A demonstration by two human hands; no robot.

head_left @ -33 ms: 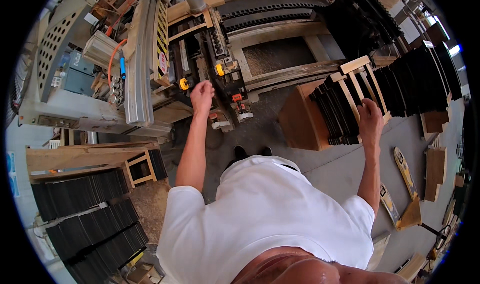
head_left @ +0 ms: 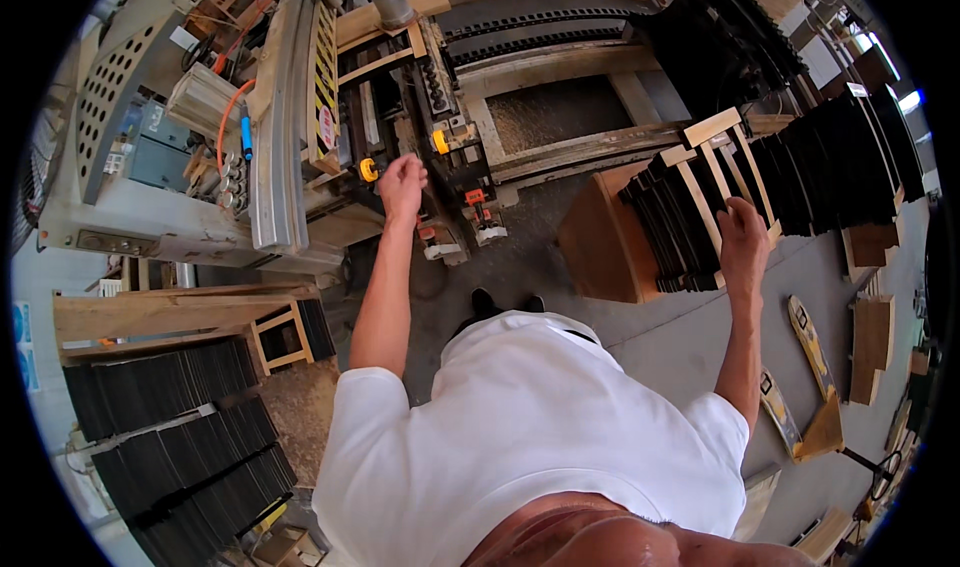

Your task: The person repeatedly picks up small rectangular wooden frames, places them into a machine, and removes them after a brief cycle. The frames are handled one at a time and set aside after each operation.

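Note:
My left hand [head_left: 402, 187] is over the front of a machine, its fingers curled closed just right of a yellow knob [head_left: 369, 170]. Whatever those fingers hold, if anything, is hidden. My right hand [head_left: 743, 239] grips a bar of a pale wooden frame [head_left: 703, 203] with several slats. This frame lies on top of a row of black-faced panels [head_left: 652, 207] to my right. A second pale wooden frame [head_left: 378, 66] sits in the machine, beneath a grey cylinder [head_left: 391, 7].
Black panels [head_left: 160, 387] with a similar frame [head_left: 282, 337] stand at lower left. A brown board [head_left: 606, 235] closes the near end of the right-hand row. Yellow forks of a pallet truck [head_left: 812, 347] lie at right. Machine rails [head_left: 480, 229] project toward me.
My left hand has shifted very slightly away from me beside the yellow knob. The right hand stays on the wooden frame.

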